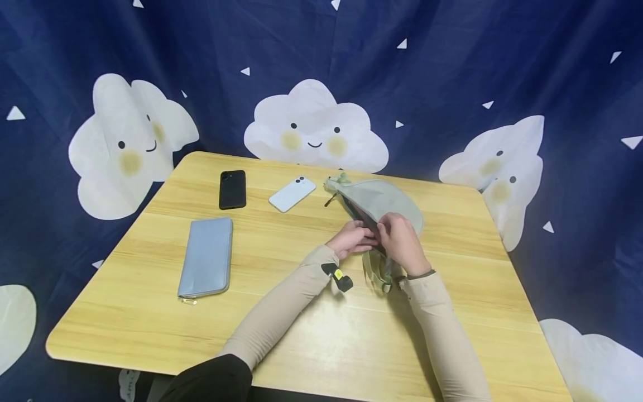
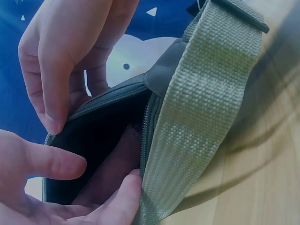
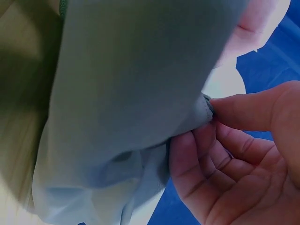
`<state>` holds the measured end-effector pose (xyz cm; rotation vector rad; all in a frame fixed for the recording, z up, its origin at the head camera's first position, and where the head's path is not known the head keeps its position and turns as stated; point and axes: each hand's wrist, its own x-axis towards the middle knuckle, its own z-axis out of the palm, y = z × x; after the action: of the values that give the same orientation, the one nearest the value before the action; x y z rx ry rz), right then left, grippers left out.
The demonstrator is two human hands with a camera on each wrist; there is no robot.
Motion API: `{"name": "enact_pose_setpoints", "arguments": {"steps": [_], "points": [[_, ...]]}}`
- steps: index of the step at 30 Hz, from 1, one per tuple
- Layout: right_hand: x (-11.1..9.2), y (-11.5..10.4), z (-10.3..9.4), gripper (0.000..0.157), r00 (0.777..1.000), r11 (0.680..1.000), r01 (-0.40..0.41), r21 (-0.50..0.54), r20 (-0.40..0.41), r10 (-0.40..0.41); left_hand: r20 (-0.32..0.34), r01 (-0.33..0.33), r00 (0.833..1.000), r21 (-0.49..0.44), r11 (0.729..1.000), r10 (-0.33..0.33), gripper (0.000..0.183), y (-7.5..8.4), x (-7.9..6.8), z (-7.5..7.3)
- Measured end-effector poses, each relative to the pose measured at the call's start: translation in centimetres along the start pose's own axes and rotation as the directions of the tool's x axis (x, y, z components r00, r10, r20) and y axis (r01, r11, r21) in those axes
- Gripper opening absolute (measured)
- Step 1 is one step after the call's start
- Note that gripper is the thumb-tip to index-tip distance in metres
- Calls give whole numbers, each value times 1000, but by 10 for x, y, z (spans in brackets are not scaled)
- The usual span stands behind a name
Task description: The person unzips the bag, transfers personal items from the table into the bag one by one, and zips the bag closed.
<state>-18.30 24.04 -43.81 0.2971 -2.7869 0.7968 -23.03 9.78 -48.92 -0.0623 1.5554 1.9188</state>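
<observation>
A grey-green sling bag [image 1: 387, 195] with a webbing strap [image 2: 201, 103] stands at the right of the table, its zipped mouth parted. My right hand [image 1: 402, 243] pinches the edge of that mouth between thumb and fingers, as the right wrist view shows closely. Reaching into the opening, my left hand [image 1: 351, 239] has its thumb and fingers spread apart, with fingertips by the zipper teeth [image 2: 146, 126]. Inside the bag a pinkish-brown surface [image 2: 112, 168] shows; the depth of the bag is dark.
On the wooden table [image 1: 321, 346], a light blue zip wallet [image 1: 206, 257] lies at the left. Behind it are a black phone [image 1: 233, 190] and, nearer the bag, a white phone [image 1: 292, 194]. A blue curtain [image 1: 216, 44] with cloud prints hangs behind the table.
</observation>
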Motion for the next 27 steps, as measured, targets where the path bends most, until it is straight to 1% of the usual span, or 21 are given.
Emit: {"name": "enact_pose_setpoints", "arguments": {"steps": [7, 14, 17, 19, 21, 24, 25, 27], "points": [[0, 1, 1, 12, 1000, 1000, -14, 2, -1, 14, -6, -3, 1000, 3, 1000, 3, 65, 0, 0, -2], [1, 0, 3, 12, 999, 999, -32, 13, 1, 32, -8, -29, 1000, 76, 997, 30, 64, 0, 0, -2], [1, 1, 4, 12, 1000, 999, -31, 18, 2, 31, -15, -29, 999, 76, 997, 31, 63, 0, 0, -5], [2, 2, 4, 12, 1000, 999, -30, 16, -2, 30, -25, -41, 999, 83, 996, 43, 61, 2, -2, -7], [2, 3, 5, 12, 1000, 999, -29, 20, -6, 29, -36, -58, 997, 109, 992, 62, 57, 5, -5, -10], [2, 4, 4, 12, 1000, 999, -25, 24, -15, 25, -24, -104, 993, 210, 972, 112, 46, 10, -13, -16], [2, 4, 4, 12, 1000, 999, -24, 25, -18, 24, -10, -124, 991, 254, 959, 131, 42, 12, -15, -19], [1, 5, 4, 11, 999, 999, -24, 28, -20, 25, 23, -166, 985, 352, 921, 169, 39, 15, -22, -25]]}}
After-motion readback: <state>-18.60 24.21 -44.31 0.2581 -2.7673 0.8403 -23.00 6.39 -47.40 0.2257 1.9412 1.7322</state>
